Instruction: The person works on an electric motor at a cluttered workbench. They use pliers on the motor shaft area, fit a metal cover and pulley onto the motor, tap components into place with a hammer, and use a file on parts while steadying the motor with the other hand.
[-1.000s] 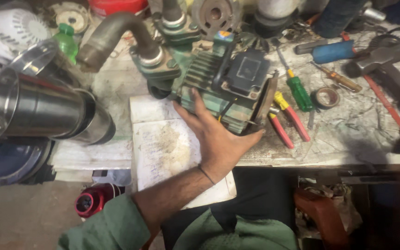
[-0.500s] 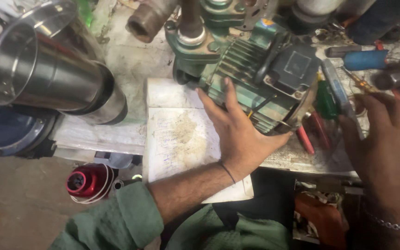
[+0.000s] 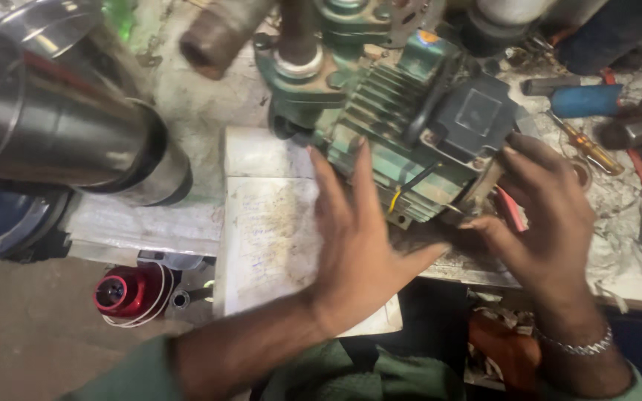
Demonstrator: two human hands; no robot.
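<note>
- The green motor point(image 3: 403, 141), finned along its body with a dark box on top, lies on the surface point(image 3: 209, 126) straight ahead of you, between your two hands and just above them in the head view
- Your left hand point(image 3: 358, 245) lies flat, fingers spread wide, palm down; its fingertips touch the near side of the motor's fins while the heel rests over the worn white book point(image 3: 269, 230) that sits on the surface just left of the motor
- Your left thumb points right, toward the motor's lower edge; the hand grips nothing
- Your right hand point(image 3: 540, 223) comes in from the right with fingers curled loosely, fingertips against the motor's right end by the dark box; you cannot tell whether it truly grips the casing or only touches it
- Your left forearm runs up from the lower left in a green sleeve; your right wrist, wearing a metal bracelet point(image 3: 574, 345), rises from the lower right
- A steel cylinder point(image 3: 61, 134) lies on its side well to the left of the motor
- A blue-handled tool point(image 3: 581, 100) lies beyond your right hand, apart from it
</note>
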